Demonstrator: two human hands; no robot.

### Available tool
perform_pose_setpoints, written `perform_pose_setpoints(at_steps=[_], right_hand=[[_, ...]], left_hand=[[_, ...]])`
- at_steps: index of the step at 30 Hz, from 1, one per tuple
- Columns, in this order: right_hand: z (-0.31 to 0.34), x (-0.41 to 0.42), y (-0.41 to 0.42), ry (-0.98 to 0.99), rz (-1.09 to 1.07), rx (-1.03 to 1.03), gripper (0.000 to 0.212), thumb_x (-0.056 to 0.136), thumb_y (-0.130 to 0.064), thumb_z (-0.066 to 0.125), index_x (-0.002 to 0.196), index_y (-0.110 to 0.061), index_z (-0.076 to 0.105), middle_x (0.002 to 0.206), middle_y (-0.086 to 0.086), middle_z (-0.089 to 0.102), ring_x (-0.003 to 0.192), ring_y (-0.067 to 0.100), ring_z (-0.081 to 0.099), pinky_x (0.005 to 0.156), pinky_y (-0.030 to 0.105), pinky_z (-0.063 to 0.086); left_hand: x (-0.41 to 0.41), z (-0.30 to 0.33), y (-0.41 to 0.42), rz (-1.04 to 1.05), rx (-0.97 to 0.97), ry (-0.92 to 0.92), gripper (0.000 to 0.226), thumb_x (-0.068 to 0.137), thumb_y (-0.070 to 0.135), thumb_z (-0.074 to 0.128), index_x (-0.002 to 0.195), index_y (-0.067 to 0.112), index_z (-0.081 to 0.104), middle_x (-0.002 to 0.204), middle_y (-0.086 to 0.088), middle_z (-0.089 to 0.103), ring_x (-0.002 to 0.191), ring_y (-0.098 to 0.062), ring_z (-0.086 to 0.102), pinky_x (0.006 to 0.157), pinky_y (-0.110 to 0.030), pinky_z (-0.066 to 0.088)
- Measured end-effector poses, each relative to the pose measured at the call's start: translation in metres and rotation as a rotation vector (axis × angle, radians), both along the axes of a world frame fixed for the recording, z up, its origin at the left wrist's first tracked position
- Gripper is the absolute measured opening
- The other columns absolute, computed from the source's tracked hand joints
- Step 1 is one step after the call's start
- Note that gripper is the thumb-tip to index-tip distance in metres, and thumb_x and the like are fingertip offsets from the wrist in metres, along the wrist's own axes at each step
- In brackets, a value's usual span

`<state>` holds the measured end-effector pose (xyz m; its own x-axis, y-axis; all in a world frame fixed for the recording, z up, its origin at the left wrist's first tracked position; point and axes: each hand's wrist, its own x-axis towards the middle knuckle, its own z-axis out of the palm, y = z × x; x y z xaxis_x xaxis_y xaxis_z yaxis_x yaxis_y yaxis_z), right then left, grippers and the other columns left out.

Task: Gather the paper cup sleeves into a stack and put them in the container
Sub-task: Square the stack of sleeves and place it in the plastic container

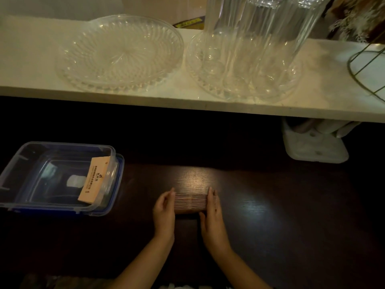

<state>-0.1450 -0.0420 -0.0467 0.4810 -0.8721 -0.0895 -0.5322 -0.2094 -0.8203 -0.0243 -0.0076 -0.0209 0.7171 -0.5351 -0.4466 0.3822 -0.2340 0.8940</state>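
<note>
Head view, nearest first: two forearms come in from the bottom edge. The left hand [164, 209] and right hand [212, 207] sit flat-palmed on either end of the stack of sleeves [190, 202], which stands on edge on the dark wood counter [270, 205].

Risks, as I judge them:
- The stack is held by end pressure only. If the squeeze eases on the lift, the middle sleeves could sag or fan out and drop.
- Too much squeeze could bow the pack, and it may buckle.
- The container [60, 176] is well apart to the left, so the carry is a sideways move with nothing supporting the stack from below.
- One loose sleeve [94, 181] already leans inside against the container's right wall. The stack may land on it or jam against it, and the pack could tip going in.
- Light is dim and the edges are hard to read; can't tell if all the sleeves are flush.

Hands: both open, fingers straight and together, not curled. Each palm presses an end face, so the stack is clamped between the two hands rather than gripped by either. The right thumb looks tucked at the near bottom edge. Can't tell if the stack is lifted or resting on the counter.

Behind, on the white shelf [31, 59]: a glass plate [118, 53] and tall glasses [260, 38], clear of the path.
</note>
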Motion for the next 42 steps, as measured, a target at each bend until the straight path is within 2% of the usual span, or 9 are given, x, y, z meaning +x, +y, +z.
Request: perform_pose_setpoints(at_steps=[4, 10, 13, 20, 24, 30, 34, 38, 42], right_hand=[[-0.001, -0.002, -0.003, 0.03, 0.017, -0.053, 0.082, 0.094, -0.014, 0.046, 0.132, -0.045, -0.02, 0.157, 0.004, 0.0, 0.138, 0.005, -0.001, 0.102, 0.018, 0.021], [-0.001, -0.009, -0.013, 0.053, 0.075, -0.133, 0.076, 0.092, -0.019, 0.051, 0.135, -0.05, -0.004, 0.156, 0.0, 0.016, 0.136, 0.001, 0.014, 0.101, 0.011, 0.024], [-0.001, -0.009, -0.014, 0.053, 0.077, -0.16, 0.077, 0.092, -0.019, 0.052, 0.134, -0.054, -0.003, 0.154, 0.002, 0.02, 0.138, 0.011, 0.024, 0.101, 0.018, 0.031], [-0.003, -0.012, -0.019, 0.131, 0.128, -0.239, 0.063, 0.088, -0.014, 0.058, 0.14, -0.026, 0.025, 0.129, 0.008, 0.046, 0.107, 0.003, 0.043, 0.086, 0.014, 0.039], [0.009, -0.009, -0.029, 0.036, 0.171, 0.046, 0.044, 0.09, -0.023, 0.055, 0.13, -0.027, 0.036, 0.124, 0.002, 0.049, 0.108, 0.013, 0.051, 0.095, 0.024, 0.042], [0.06, 0.017, -0.027, -0.308, 0.115, 0.6, 0.02, 0.091, -0.029, 0.051, 0.108, -0.039, 0.044, 0.108, 0.0, 0.064, 0.093, 0.014, 0.067, 0.072, 0.033, 0.059], [0.078, 0.028, -0.021, -0.373, 0.085, 0.688, 0.022, 0.091, -0.033, 0.051, 0.112, -0.033, 0.044, 0.115, 0.002, 0.064, 0.102, 0.02, 0.064, 0.083, 0.041, 0.057], [0.086, 0.026, -0.024, -0.337, 0.071, 0.757, 0.021, 0.086, -0.033, 0.06, 0.105, -0.031, 0.054, 0.108, -0.002, 0.066, 0.094, 0.016, 0.066, 0.077, 0.034, 0.058], [0.099, 0.02, -0.046, -0.318, 0.127, 0.676, 0.038, 0.08, -0.031, 0.067, 0.116, -0.028, 0.056, 0.115, -0.002, 0.062, 0.102, 0.014, 0.062, 0.083, 0.033, 0.055]], left_hand=[[0.003, -0.001, -0.005, -0.038, -0.055, -0.015, 0.027, 0.091, 0.016, 0.047, 0.113, 0.027, 0.06, 0.129, -0.005, 0.055, 0.117, -0.02, 0.052, 0.088, -0.024, 0.043], [0.022, -0.005, 0.016, -0.466, -0.042, -0.094, 0.049, 0.086, 0.013, 0.053, 0.121, 0.046, 0.042, 0.132, 0.018, 0.043, 0.12, -0.002, 0.042, 0.096, -0.02, 0.035], [0.026, -0.013, 0.027, -0.689, 0.098, -0.295, 0.078, 0.08, -0.002, 0.058, 0.14, 0.032, 0.021, 0.135, 0.014, 0.037, 0.126, -0.003, 0.035, 0.106, -0.023, 0.027], [0.025, -0.002, 0.024, -0.634, 0.131, -0.278, 0.065, 0.086, 0.001, 0.054, 0.141, 0.02, 0.025, 0.134, 0.006, 0.042, 0.127, -0.008, 0.038, 0.107, -0.025, 0.03], [0.053, 0.013, 0.025, -0.605, 0.151, -0.379, 0.053, 0.077, 0.008, 0.068, 0.126, 0.016, 0.049, 0.12, 0.003, 0.056, 0.107, -0.004, 0.053, 0.089, -0.013, 0.04], [0.044, 0.041, 0.018, -0.217, -0.199, 0.161, 0.043, 0.061, 0.019, 0.071, 0.103, 0.018, 0.061, 0.096, -0.007, 0.072, 0.086, -0.018, 0.07, 0.066, -0.026, 0.058], [0.025, 0.052, 0.018, -0.191, -0.111, 0.13, 0.063, 0.05, 0.038, 0.078, 0.105, 0.016, 0.06, 0.101, -0.008, 0.073, 0.091, -0.021, 0.07, 0.072, -0.034, 0.056], [0.034, 0.059, 0.017, -0.194, -0.012, 0.073, 0.022, 0.073, 0.018, 0.071, 0.094, 0.02, 0.063, 0.101, -0.009, 0.071, 0.091, -0.023, 0.069, 0.08, -0.042, 0.055], [0.041, 0.076, 0.021, -0.237, 0.022, 0.015, 0.019, 0.077, 0.009, 0.067, 0.087, 0.025, 0.064, 0.094, -0.001, 0.071, 0.084, -0.014, 0.069, 0.066, -0.029, 0.055]])
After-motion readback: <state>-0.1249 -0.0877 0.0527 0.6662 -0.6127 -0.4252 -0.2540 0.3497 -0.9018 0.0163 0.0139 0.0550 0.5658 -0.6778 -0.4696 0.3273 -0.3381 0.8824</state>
